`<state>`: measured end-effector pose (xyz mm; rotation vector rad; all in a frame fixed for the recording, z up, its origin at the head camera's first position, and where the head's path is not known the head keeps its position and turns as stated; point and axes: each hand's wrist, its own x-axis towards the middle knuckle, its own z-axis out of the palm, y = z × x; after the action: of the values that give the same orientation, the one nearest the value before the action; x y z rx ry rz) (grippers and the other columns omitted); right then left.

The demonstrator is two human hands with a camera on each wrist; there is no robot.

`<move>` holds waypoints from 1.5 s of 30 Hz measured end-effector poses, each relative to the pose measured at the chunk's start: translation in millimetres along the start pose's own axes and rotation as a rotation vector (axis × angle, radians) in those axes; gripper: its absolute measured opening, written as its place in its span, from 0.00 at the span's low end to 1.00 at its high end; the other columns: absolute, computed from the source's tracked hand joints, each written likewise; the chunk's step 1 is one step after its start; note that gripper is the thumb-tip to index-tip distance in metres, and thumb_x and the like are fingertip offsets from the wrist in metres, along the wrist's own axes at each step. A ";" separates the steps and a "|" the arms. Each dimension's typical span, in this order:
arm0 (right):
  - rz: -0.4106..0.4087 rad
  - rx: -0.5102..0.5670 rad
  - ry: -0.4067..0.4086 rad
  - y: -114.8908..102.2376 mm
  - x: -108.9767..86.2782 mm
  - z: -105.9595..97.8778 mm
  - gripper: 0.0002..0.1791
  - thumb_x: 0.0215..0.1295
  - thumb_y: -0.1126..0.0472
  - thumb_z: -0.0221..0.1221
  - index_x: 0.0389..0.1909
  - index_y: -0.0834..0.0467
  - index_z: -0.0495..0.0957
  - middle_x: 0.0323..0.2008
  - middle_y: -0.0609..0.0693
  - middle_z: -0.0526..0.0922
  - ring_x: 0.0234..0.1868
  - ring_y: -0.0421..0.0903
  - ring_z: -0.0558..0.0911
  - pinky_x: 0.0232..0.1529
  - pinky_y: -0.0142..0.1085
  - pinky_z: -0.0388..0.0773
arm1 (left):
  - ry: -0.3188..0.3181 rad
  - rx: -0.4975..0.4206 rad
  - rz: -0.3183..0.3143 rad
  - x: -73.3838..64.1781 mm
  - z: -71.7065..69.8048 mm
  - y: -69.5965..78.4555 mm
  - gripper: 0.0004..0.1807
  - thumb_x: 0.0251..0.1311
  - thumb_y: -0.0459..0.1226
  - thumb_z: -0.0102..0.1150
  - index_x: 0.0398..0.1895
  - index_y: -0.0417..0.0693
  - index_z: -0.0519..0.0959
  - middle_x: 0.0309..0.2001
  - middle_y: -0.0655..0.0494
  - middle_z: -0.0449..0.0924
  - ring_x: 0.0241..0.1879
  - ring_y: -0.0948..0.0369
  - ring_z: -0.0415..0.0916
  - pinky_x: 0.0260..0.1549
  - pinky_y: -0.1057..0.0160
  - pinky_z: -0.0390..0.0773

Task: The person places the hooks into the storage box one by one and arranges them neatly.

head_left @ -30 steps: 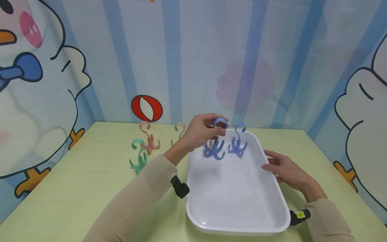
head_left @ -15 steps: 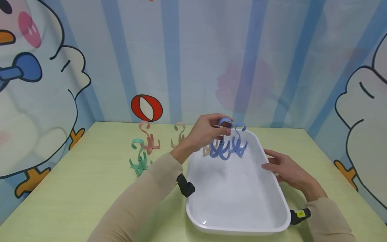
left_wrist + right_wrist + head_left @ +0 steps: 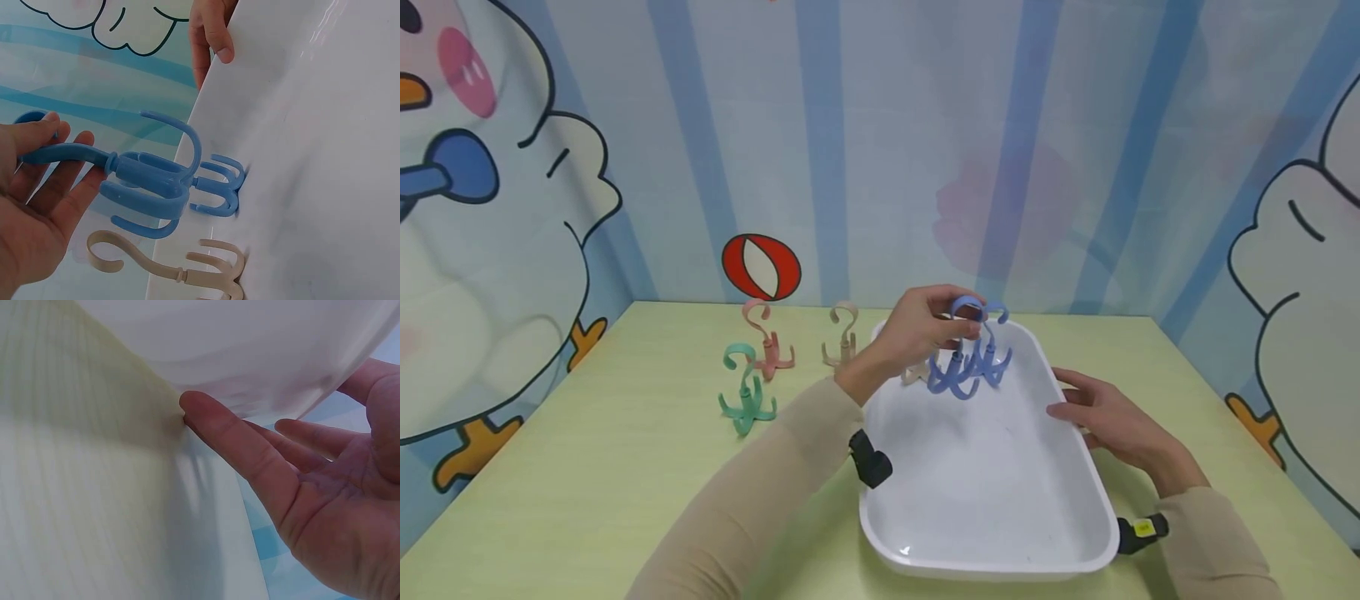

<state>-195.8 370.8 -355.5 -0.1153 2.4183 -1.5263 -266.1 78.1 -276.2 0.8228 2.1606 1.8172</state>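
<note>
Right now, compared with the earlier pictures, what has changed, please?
The left hand has carried the held blue hook rightward, so it now overlaps the other blue hook in the head view. Nothing was grasped or released. The right hand stays at the white tray; the green hook and pink hook stay put.

smooth glossy white plastic tray (image 3: pixel 992 500), smooth plastic blue hooks (image 3: pixel 147 178) with soft sheen, matt plastic beige hooks (image 3: pixel 209 279), table (image 3: pixel 587 467) with fine wood-like grain, matt cloth sleeves (image 3: pixel 752 500), creased cloth-like backdrop (image 3: pixel 902 167)
</note>
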 end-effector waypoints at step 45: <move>-0.002 0.004 0.017 -0.9 -1.8 0.3 0.45 0.79 0.56 0.59 0.86 0.61 0.46 0.75 0.74 0.66 0.55 0.54 0.88 0.49 0.50 0.90 | 0.035 -0.040 -0.083 23.0 42.9 -26.7 0.19 0.65 0.30 0.71 0.59 0.48 0.86 0.53 0.48 0.88 0.46 0.57 0.89 0.47 0.58 0.90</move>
<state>-194.0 370.5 -354.5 -0.1047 2.4284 -1.5390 -271.7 124.1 -306.8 0.6871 2.1379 1.8410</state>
